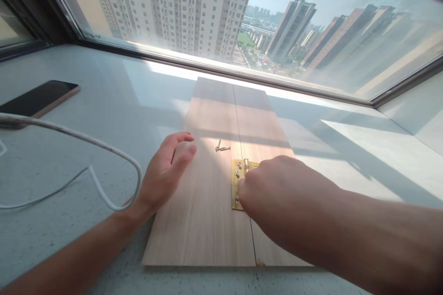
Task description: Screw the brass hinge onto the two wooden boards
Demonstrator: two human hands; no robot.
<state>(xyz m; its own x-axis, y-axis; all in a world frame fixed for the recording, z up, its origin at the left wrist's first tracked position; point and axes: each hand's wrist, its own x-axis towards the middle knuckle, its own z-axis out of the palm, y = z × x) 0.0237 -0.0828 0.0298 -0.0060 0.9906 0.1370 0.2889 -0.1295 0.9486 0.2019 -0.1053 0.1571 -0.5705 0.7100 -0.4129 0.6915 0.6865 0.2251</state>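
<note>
A brass hinge (236, 202) lies flat across the seam between two pale wooden boards (200, 221). A screw head (236, 174) shows in one of the holes of its left leaf. My right hand (277, 189) is closed in a fist over the hinge's right leaf and hides most of it. Whatever its fingers hold is out of sight. My left hand (169, 166) hovers by the left board's edge, thumb and fingers curved and apart, with nothing between them. Several loose screws (223, 148) rest on the left board, just beyond the hinge.
The boards rest on a speckled light sill (114, 78) below a large window (242, 67) with tall buildings outside. A phone (44, 94) lies at the far left. A white cable (100, 145) loops in front of my left forearm.
</note>
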